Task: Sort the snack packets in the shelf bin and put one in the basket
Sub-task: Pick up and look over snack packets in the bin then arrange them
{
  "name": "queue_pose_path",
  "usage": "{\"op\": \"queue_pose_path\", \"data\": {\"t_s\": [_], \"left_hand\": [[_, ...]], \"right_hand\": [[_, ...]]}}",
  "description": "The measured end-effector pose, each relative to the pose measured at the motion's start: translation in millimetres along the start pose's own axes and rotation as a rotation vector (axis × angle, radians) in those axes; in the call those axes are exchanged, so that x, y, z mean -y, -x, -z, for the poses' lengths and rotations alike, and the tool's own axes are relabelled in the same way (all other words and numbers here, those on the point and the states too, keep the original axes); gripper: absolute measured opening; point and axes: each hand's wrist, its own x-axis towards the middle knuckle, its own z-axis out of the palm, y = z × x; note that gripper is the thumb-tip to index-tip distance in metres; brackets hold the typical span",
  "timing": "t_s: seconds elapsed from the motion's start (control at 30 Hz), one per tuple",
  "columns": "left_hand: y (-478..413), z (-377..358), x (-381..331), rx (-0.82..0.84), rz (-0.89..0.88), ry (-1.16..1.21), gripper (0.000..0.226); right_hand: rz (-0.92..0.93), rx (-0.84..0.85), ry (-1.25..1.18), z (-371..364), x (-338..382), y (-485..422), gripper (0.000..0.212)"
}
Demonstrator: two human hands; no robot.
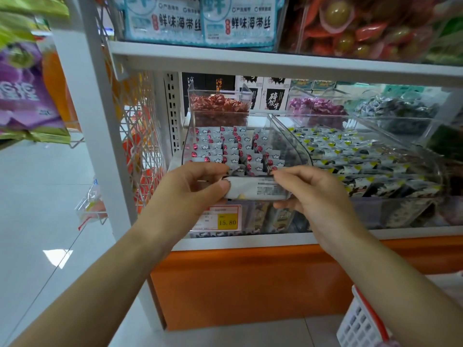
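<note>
White packet (pixel 255 189) pinched at its ends by left hand (pixel 198 187) and right hand (pixel 309 194); long axis sideways; basket (pixel 360 321) low, nearer right hand.

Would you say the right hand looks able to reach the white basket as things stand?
Probably yes: the basket sits low beside that arm with nothing between, though the right hand and left hand both grip one packet, so the left must let go first.
</note>
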Motion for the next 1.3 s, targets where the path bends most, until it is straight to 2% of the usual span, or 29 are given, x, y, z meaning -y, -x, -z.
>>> {"op": "queue_pose_path", "data": {"t_s": [0.1, 0.33, 0.57, 0.73, 0.87, 0.93, 1.03, 1.1, 1.17, 1.27, 1.3], "left_hand": [[1, -1, -1, 0.033, -0.031, -0.113, 0.025], [0, -4, -1, 0.042, 0.026, -0.130, 0.010], [-7, 7, 1, 0.028, 0.018, -0.137, 0.030], [-6, 7, 3, 0.072, -0.050, -0.241, 0.038], [-3, 2, 2, 0.191, -0.056, -0.270, 0.023], [-3, 1, 2, 0.166, -0.081, -0.276, 0.013], [-3, 0, 2, 0.113, -0.092, -0.289, 0.016], [-3, -2, 4, 0.048, -0.120, -0.287, 0.019], [-5, -3, 5, -0.025, -0.151, -0.243, 0.015], [-7, -3, 6, -0.117, -0.154, -0.188, 0.016], [-7, -4, 7, -0.137, -0.152, -0.185, 0.013]], "right_hand": [[0.021, -0.031, 0.024, 0, 2, 0, 0.022], [0.179, 0.009, 0.211, -4, 6, 7, 0.021], [0.207, 0.058, 0.239, -6, 7, 7, 0.022], [0.173, 0.008, 0.235, -7, 5, 6, 0.021], [-0.026, 0.014, 0.021, -3, 5, 3, 0.020], [-0.122, 0.054, -0.067, 0, 5, 2, 0.019], [-0.163, 0.074, -0.126, 1, 1, 1, 0.020], [-0.120, 0.072, -0.183, -1, -1, 0, 0.022], [-0.039, 0.140, -0.263, -3, -1, 0, 0.028], [0.077, 0.214, -0.106, -4, -1, 1, 0.045], [0.094, 0.212, -0.050, -5, -1, 0, 0.044]]}}
